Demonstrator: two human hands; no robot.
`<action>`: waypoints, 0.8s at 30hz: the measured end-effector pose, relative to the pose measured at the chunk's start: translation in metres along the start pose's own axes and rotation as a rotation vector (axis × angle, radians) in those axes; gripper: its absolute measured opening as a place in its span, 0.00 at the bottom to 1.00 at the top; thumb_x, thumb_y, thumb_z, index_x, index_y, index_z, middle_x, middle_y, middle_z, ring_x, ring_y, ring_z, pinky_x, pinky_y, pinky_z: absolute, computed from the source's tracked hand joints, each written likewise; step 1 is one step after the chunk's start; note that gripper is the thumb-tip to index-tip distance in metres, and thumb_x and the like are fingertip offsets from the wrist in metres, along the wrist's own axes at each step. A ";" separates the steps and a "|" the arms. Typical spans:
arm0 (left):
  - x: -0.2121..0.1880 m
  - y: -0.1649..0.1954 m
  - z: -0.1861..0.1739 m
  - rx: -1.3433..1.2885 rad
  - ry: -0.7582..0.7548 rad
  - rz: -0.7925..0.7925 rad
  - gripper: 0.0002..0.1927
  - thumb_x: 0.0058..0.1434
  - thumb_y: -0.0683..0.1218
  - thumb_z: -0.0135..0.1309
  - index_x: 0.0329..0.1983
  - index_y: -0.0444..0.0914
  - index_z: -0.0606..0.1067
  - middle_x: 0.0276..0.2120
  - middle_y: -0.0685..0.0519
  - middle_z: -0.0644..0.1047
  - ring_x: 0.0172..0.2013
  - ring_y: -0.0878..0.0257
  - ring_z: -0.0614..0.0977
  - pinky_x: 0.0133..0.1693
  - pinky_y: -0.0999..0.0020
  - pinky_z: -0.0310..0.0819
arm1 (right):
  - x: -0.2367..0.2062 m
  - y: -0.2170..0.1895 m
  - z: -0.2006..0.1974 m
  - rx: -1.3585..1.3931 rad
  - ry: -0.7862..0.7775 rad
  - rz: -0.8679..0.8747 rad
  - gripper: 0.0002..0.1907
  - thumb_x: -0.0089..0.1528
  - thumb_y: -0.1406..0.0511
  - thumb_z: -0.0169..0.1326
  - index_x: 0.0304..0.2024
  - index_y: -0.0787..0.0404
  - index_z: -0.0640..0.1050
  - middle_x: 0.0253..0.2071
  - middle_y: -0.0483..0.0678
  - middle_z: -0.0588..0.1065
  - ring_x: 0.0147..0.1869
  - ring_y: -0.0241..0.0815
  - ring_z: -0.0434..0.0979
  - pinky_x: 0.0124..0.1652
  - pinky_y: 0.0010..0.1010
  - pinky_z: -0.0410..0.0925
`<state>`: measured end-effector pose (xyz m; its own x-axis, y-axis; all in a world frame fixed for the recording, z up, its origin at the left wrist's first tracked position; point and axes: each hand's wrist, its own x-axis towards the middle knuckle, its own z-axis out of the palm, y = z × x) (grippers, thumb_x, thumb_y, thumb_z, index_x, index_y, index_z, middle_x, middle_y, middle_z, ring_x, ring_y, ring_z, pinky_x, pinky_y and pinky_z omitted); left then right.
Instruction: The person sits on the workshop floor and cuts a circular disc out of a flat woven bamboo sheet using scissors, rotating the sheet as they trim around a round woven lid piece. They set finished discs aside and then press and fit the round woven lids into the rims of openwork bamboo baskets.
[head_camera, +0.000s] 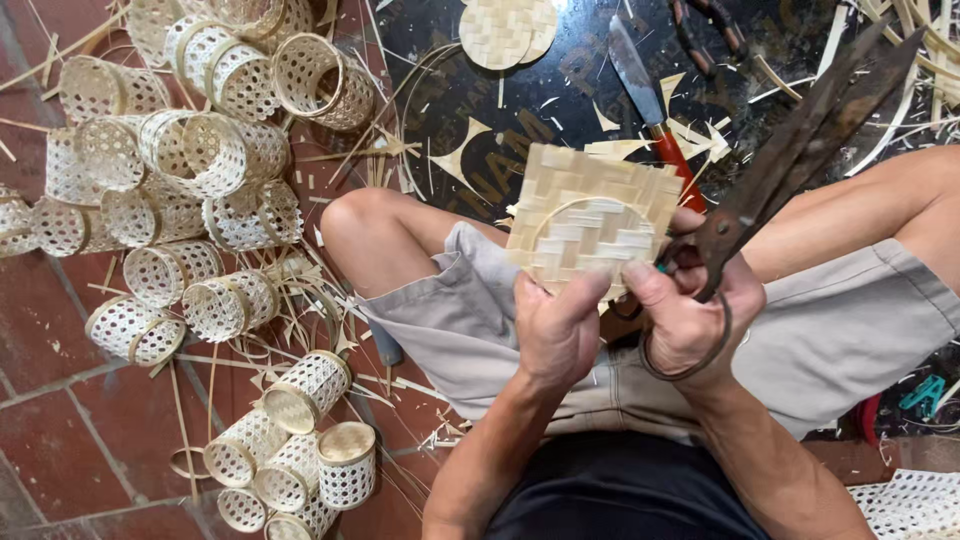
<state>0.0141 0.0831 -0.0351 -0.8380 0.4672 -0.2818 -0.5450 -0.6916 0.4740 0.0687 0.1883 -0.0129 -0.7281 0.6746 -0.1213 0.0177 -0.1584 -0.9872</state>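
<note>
My left hand (557, 325) pinches the lower edge of a square woven bamboo mat (590, 215), held up over my lap with a thin bamboo ring lying on its face. My right hand (690, 310) grips the looped handles of large rusty iron shears (800, 150), whose long blades point up to the right, and its thumb also presses the mat's lower right edge. Both hands sit close together above my grey shorts.
Several small cylindrical woven baskets (190, 160) are heaped on the red tile floor at left, more near my knee (310, 385). A red-handled knife (650, 100) and round woven discs (505, 30) lie on a dark board with bamboo scraps. Bamboo strips (920, 60) pile at top right.
</note>
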 end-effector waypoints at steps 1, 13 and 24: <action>0.002 0.003 0.008 0.043 0.063 0.026 0.25 0.64 0.37 0.61 0.64 0.30 0.70 0.53 0.46 0.77 0.53 0.58 0.80 0.59 0.61 0.73 | -0.002 0.000 0.001 -0.023 -0.025 -0.011 0.26 0.63 0.74 0.61 0.63 0.74 0.72 0.43 0.46 0.78 0.43 0.29 0.76 0.44 0.20 0.69; 0.016 0.027 0.020 0.091 0.094 0.114 0.18 0.71 0.40 0.58 0.61 0.30 0.70 0.48 0.45 0.80 0.45 0.55 0.82 0.50 0.59 0.77 | 0.000 0.005 0.018 0.128 -0.166 0.037 0.29 0.63 0.76 0.56 0.67 0.71 0.66 0.52 0.49 0.76 0.53 0.33 0.77 0.51 0.23 0.72; 0.032 0.035 0.021 -0.009 0.278 0.234 0.19 0.68 0.42 0.59 0.60 0.32 0.71 0.49 0.49 0.80 0.46 0.60 0.81 0.48 0.62 0.78 | -0.007 0.031 0.022 -0.275 -0.411 0.013 0.20 0.59 0.74 0.49 0.55 0.66 0.70 0.39 0.47 0.71 0.41 0.35 0.71 0.43 0.26 0.68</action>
<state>-0.0310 0.0854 -0.0098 -0.9147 0.1289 -0.3830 -0.3367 -0.7674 0.5457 0.0595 0.1628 -0.0398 -0.9358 0.3246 -0.1375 0.1683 0.0686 -0.9833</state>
